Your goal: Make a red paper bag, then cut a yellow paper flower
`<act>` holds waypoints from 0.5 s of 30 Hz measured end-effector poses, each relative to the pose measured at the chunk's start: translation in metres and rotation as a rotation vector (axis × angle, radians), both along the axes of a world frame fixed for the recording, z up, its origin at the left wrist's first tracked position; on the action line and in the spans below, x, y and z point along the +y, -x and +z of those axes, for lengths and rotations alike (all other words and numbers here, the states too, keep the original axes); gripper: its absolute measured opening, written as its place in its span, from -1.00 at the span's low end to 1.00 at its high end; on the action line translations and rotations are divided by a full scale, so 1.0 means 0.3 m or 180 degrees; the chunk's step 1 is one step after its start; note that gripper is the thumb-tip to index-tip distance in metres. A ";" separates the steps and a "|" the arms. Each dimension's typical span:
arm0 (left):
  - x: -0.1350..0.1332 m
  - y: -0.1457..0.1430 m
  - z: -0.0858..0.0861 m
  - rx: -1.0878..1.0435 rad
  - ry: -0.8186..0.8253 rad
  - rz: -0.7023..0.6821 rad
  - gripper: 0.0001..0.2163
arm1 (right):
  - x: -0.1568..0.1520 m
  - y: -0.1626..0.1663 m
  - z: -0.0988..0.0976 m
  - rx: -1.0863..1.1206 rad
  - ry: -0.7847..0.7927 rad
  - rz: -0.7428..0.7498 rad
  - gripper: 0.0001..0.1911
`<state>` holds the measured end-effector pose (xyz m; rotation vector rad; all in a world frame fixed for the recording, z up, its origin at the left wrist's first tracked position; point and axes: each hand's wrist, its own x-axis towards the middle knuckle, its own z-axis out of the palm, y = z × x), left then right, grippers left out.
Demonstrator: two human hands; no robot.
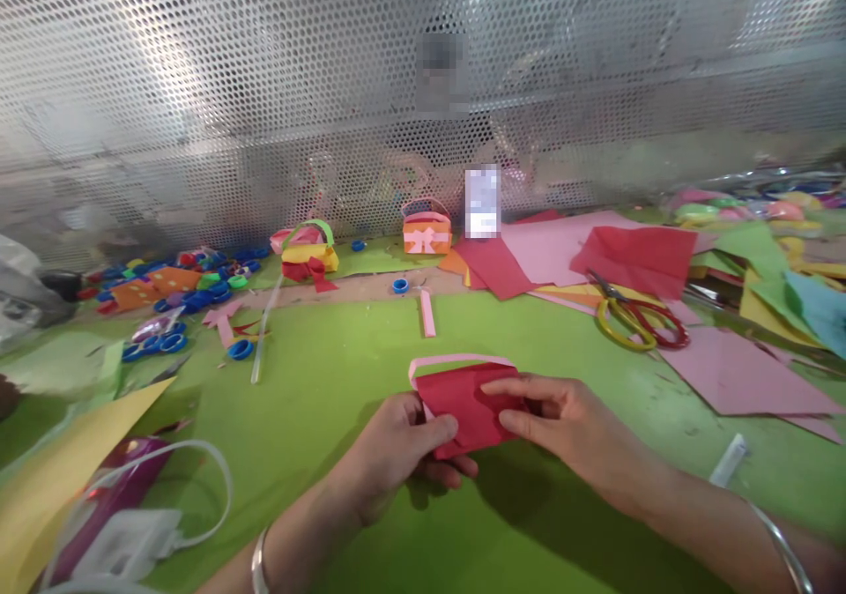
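Note:
Between my hands is a small red paper bag point(466, 404) with a pink paper strip handle point(463, 359) arching along its top edge. My left hand point(410, 440) grips its lower left corner, thumb on the front and fingers behind and beneath. On the right side, my right hand point(552, 409) pinches it, index finger and thumb lying on the red front. The back of the bag is hidden from me. Just beyond it, a short pink paper strip point(429, 314) lies flat on the green table point(344, 347).
Scissors point(638, 316) with yellow and red handles lie right, beside pink and red paper sheets point(561, 250). An orange paper bag point(427, 233) and a yellow one point(307, 255) stand near the perforated metal panel point(264, 92). At lower left are a white charger point(129, 545) and its cable.

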<state>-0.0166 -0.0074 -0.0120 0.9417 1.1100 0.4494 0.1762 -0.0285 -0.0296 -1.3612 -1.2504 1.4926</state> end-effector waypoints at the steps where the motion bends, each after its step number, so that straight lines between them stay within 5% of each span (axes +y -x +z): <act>1: -0.001 -0.001 0.002 0.0019 -0.0017 -0.0053 -0.86 | 0.001 0.001 -0.001 0.0019 0.0033 -0.0032 -0.71; 5: 0.003 0.000 0.011 -0.0030 -0.0062 -0.0121 -0.93 | 0.008 -0.006 -0.011 -0.0069 -0.0094 -0.0096 -0.73; 8: 0.012 0.014 0.017 0.0036 -0.0064 -0.0113 -0.78 | 0.017 -0.018 -0.013 -0.0224 -0.0291 -0.0157 -0.75; 15: 0.043 0.076 0.008 0.0350 -0.0355 0.0552 -0.79 | 0.034 -0.043 -0.007 -0.0166 -0.0126 -0.0514 -0.88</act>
